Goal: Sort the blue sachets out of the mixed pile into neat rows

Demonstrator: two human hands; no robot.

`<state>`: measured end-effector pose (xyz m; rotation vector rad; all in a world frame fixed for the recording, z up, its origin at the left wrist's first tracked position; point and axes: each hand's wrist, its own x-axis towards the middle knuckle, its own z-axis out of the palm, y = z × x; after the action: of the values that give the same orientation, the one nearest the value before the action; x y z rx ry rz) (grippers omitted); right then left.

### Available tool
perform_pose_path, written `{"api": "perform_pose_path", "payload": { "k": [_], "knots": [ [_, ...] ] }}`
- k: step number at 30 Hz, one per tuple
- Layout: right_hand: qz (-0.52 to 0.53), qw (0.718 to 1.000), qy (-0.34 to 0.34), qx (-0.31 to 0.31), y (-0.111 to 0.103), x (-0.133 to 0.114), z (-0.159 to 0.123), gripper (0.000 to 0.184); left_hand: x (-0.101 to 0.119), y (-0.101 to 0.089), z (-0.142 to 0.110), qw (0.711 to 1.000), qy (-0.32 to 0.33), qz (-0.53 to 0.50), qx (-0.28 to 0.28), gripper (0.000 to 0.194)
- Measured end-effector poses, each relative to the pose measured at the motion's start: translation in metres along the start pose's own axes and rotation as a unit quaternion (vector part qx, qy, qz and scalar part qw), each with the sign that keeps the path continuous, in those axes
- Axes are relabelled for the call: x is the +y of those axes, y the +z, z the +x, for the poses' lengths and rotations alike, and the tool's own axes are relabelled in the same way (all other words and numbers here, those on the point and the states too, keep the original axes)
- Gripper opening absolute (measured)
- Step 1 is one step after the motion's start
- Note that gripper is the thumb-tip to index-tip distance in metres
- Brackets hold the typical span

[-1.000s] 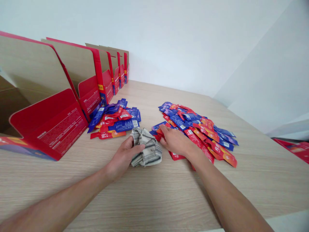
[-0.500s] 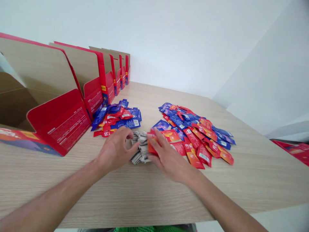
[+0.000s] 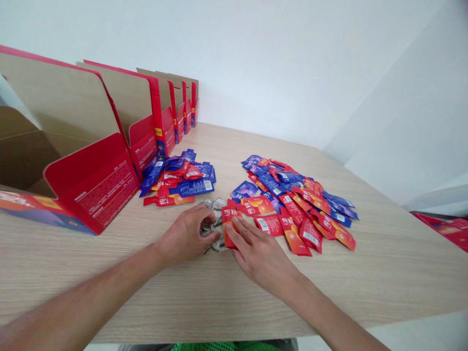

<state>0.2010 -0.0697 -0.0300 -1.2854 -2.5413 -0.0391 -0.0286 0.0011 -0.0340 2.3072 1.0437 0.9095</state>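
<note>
My left hand (image 3: 192, 229) is closed in a loose curl on a crumpled grey-and-white striped bundle (image 3: 218, 205) that looks like cloth; the fingers hide part of it. Just to its right, my right hand (image 3: 256, 251) has its fingers over a red-and-orange sachet (image 3: 229, 214) with white lettering, which overlaps the bundle's right side. The thumb's grip is hidden beneath. Right of this hand spreads a pile of red and blue sachets (image 3: 292, 214). A smaller heap of similar sachets (image 3: 179, 175) lies beyond my left hand.
Several open red cardboard boxes (image 3: 98, 180) stand in a row along the left, with flaps raised. The wooden table (image 3: 219, 302) meets a white wall behind. Something red (image 3: 444, 226) shows past the table's right edge.
The sachet in my right hand now lies flatter, its lettered front showing. My left hand has moved slightly right and lower against the striped bundle.
</note>
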Motion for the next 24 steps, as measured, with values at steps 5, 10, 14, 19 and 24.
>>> {"api": "perform_pose_path", "payload": {
  "k": [5, 10, 14, 19, 24],
  "knots": [
    [0.091, 0.988, 0.086, 0.085, -0.027, -0.002, 0.003, 0.054, 0.001, -0.001, 0.001, 0.999, -0.029, -0.032, -0.009, 0.015],
    [0.188, 0.914, 0.279, 0.226, -0.028, -0.004, 0.025, 0.053, 0.004, -0.002, 0.002, 0.998, -0.051, -0.041, -0.011, 0.015],
    [0.139, 0.961, 0.207, 0.118, -0.007, 0.0, 0.031, 0.041, 0.003, -0.002, 0.003, 0.998, -0.039, -0.047, -0.011, 0.013],
    [0.059, 0.983, 0.141, 0.1, -0.003, 0.003, 0.034, 0.056, 0.001, -0.001, 0.005, 0.997, -0.041, -0.057, -0.015, 0.014],
    [0.087, 0.994, 0.058, -0.039, -0.003, 0.001, 0.046, 0.074, -0.003, -0.001, 0.006, 0.997, -0.037, -0.069, -0.017, 0.016]
  ]
}}
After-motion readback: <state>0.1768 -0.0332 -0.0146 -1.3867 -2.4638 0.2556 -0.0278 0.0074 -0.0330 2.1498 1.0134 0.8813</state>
